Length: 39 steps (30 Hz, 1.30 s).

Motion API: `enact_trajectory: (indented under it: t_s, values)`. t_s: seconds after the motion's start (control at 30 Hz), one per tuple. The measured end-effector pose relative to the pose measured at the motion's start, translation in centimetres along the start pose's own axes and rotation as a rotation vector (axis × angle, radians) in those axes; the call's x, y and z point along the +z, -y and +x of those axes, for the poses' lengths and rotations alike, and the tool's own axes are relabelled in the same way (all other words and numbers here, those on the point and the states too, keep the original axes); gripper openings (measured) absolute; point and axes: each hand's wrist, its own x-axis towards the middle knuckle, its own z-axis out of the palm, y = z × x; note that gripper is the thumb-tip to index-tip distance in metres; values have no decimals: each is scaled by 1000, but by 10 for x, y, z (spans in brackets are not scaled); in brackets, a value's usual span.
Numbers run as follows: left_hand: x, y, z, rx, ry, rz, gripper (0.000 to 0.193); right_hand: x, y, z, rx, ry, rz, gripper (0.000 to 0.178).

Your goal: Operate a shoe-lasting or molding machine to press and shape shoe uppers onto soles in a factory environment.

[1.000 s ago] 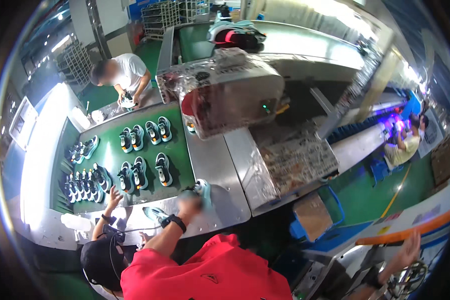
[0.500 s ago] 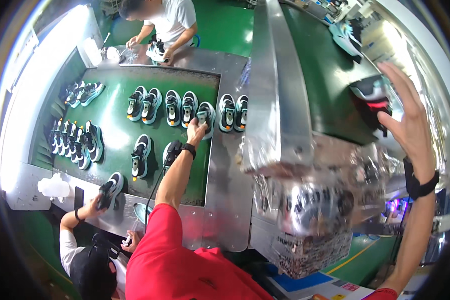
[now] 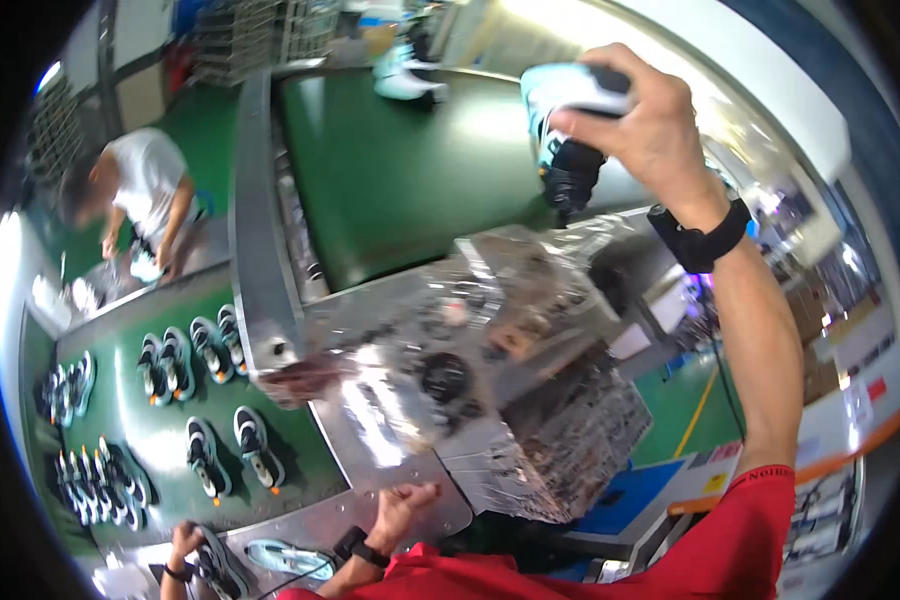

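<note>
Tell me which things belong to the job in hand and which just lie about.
Part of the job:
right hand, gripping a light-blue, white and black shoe
left hand, near the metal tabletop
probably the similar shoe on the upper green belt

Apparently just around:
plastic-wrapped machine
metal racks
light-blue shoe-shaped thing left of the left hand

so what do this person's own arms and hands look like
The left hand and right hand are both bare, without gloves. Each wrist wears a black band, the left band and right band both looking bulky. The right arm comes out of a short red sleeve with small dark lettering along its hem. The left sleeve is barely in view.
</note>
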Motion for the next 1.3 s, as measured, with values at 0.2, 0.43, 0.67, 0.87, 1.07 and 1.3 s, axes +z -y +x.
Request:
enact_trajectory:
  t_s: [0.2, 0.43, 0.67, 0.87, 1.07, 1.3]
  values:
    - [131, -82, -27, -1, 768, -81, 53, -185, 46, -105, 590, -336, 260, 47]
    - [321, -73, -85, -289, 1290, -207, 85, -299, 143, -318, 1080, -232, 226, 36]
    - [411, 68, -174, -500, 1236, 14, 45, -379, 346, -518, 1576, -997, 533, 79]
    - [468, 200, -303, -73, 1519, 532, 64, -437, 461, -593, 1841, -1201, -200, 60]
    - [535, 334, -378, -315, 1770, 756, 69, -517, 594, -660, 1836, -1581, -590, 49]
    - [644, 559, -395, 187, 1706, 1277, 98, -550, 662, -646, 1768, -1615, -1097, 55]
